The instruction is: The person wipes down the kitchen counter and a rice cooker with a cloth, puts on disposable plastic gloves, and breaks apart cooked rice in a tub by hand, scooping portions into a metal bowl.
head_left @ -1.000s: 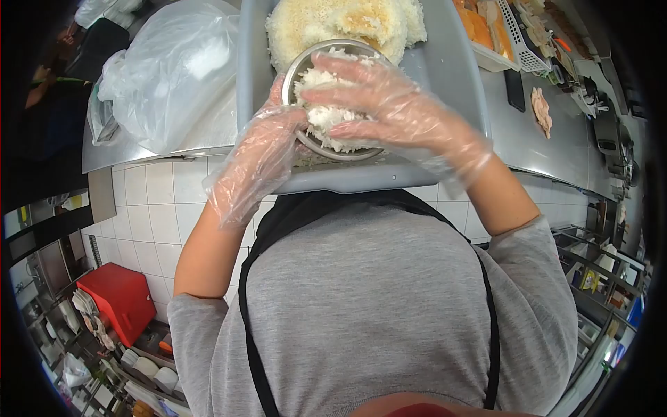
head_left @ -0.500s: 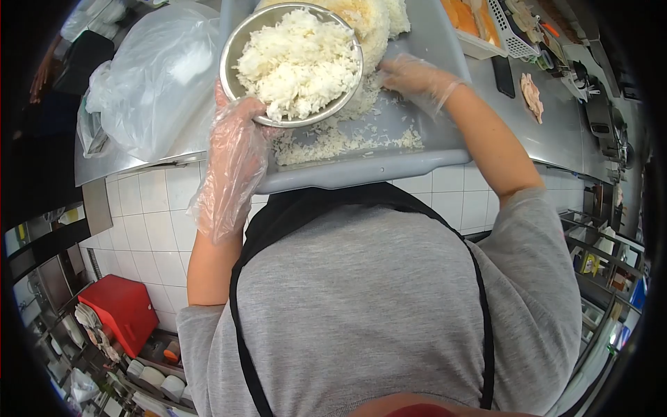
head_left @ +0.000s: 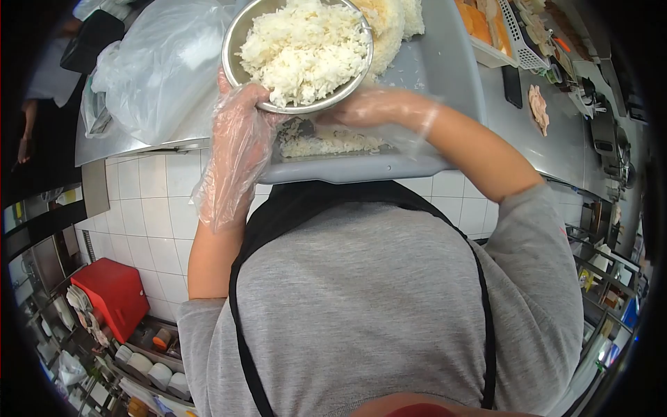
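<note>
I see the left hand [head_left: 240, 132], in a loose clear glove, gripping the near rim of the metal bowl [head_left: 240, 42]; the fingers are closed on the rim, the thumb side hidden under the bowl. The bowl is heaped with white rice [head_left: 306, 48] and is held above the near left part of the grey tray [head_left: 445, 83]. The bowl's far edge is cut off by the top of the frame. The right hand [head_left: 379, 108], also gloved, lies just under the bowl's near right edge, over loose rice [head_left: 326, 142] scattered on the tray floor. Its fingertips are hidden beneath the bowl, so I cannot tell how the fingers are set. A rice mound [head_left: 392, 21] behind the bowl is partly masked.
</note>
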`<state>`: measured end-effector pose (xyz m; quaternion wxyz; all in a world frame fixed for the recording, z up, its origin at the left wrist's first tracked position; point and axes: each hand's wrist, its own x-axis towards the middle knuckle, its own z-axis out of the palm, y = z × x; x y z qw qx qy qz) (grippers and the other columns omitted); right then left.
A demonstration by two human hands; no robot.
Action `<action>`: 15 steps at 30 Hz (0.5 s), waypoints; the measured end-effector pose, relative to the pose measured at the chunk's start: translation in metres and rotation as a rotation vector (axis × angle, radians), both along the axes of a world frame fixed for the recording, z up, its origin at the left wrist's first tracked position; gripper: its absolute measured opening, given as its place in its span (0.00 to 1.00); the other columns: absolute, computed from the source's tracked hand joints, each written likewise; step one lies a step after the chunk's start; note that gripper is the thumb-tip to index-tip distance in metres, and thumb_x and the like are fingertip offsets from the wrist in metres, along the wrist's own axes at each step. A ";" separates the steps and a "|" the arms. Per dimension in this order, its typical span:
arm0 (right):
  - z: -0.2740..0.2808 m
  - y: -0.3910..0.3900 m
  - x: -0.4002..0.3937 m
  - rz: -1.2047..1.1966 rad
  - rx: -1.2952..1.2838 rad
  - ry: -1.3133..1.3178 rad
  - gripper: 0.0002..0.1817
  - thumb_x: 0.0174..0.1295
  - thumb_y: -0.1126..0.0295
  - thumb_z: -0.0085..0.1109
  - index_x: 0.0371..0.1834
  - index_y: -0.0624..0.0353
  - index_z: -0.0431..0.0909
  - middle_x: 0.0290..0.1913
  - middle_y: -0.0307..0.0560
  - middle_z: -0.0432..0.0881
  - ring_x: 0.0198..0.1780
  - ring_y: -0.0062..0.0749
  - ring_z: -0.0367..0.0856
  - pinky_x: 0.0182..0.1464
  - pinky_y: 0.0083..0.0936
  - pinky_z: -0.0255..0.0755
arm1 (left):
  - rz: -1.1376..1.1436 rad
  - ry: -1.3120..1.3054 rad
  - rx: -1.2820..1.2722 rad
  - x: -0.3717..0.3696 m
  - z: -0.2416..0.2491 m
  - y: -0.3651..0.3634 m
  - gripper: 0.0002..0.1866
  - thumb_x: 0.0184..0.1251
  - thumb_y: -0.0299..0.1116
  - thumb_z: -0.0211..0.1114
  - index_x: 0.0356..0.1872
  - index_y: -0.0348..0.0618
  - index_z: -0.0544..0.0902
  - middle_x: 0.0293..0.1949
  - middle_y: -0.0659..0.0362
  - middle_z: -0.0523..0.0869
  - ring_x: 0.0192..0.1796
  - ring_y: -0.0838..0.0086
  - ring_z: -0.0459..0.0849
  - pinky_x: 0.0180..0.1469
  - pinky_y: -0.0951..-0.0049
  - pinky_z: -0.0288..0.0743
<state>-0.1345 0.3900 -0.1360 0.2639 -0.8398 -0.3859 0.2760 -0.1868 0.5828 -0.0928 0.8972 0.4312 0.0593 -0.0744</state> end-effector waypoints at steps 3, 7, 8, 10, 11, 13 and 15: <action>-0.029 0.022 0.014 0.187 0.073 -0.344 0.25 0.66 0.56 0.46 0.64 0.54 0.64 0.64 0.52 0.66 0.65 0.43 0.66 0.66 0.35 0.62 | -0.021 -0.116 0.153 0.001 -0.005 0.002 0.34 0.57 0.20 0.47 0.67 0.46 0.49 0.57 0.46 0.68 0.53 0.59 0.79 0.44 0.65 0.84; -0.005 0.049 -0.006 0.318 -0.204 0.074 0.22 0.66 0.58 0.46 0.61 0.53 0.66 0.62 0.52 0.69 0.62 0.44 0.67 0.64 0.37 0.63 | 0.030 0.013 0.063 0.000 0.005 -0.004 0.31 0.57 0.20 0.49 0.65 0.43 0.54 0.58 0.44 0.69 0.58 0.60 0.75 0.52 0.67 0.81; 0.002 0.048 -0.008 0.335 -0.253 0.147 0.21 0.66 0.59 0.46 0.60 0.53 0.67 0.61 0.52 0.69 0.62 0.44 0.68 0.64 0.37 0.63 | 0.052 0.005 0.025 0.000 0.006 -0.006 0.31 0.57 0.20 0.49 0.64 0.43 0.54 0.58 0.45 0.69 0.58 0.60 0.75 0.52 0.67 0.81; -0.003 0.039 -0.005 0.427 -0.249 0.127 0.19 0.65 0.60 0.47 0.58 0.52 0.68 0.60 0.52 0.70 0.61 0.45 0.68 0.63 0.38 0.64 | 0.023 -0.013 0.041 0.001 0.005 -0.005 0.30 0.58 0.20 0.49 0.64 0.42 0.54 0.58 0.45 0.69 0.57 0.60 0.75 0.51 0.67 0.81; -0.025 0.025 -0.001 0.512 -0.193 0.017 0.20 0.65 0.58 0.47 0.58 0.52 0.69 0.58 0.52 0.71 0.61 0.46 0.69 0.64 0.39 0.62 | 0.002 -0.019 0.066 -0.001 0.004 -0.002 0.30 0.58 0.19 0.49 0.63 0.42 0.54 0.58 0.45 0.69 0.57 0.59 0.76 0.51 0.66 0.82; -0.048 -0.006 -0.002 0.515 -0.125 -0.076 0.18 0.61 0.61 0.51 0.53 0.52 0.73 0.54 0.52 0.73 0.58 0.47 0.70 0.62 0.39 0.63 | 0.025 -0.150 0.188 0.000 -0.012 -0.001 0.33 0.57 0.19 0.48 0.66 0.45 0.50 0.58 0.44 0.68 0.56 0.57 0.76 0.49 0.63 0.82; -0.037 -0.045 -0.009 0.419 -0.157 -0.056 0.14 0.59 0.65 0.54 0.48 0.52 0.76 0.51 0.50 0.75 0.55 0.46 0.71 0.59 0.38 0.66 | 0.043 -0.280 0.304 0.002 -0.012 -0.002 0.37 0.55 0.18 0.46 0.68 0.48 0.46 0.58 0.42 0.67 0.54 0.55 0.77 0.47 0.59 0.83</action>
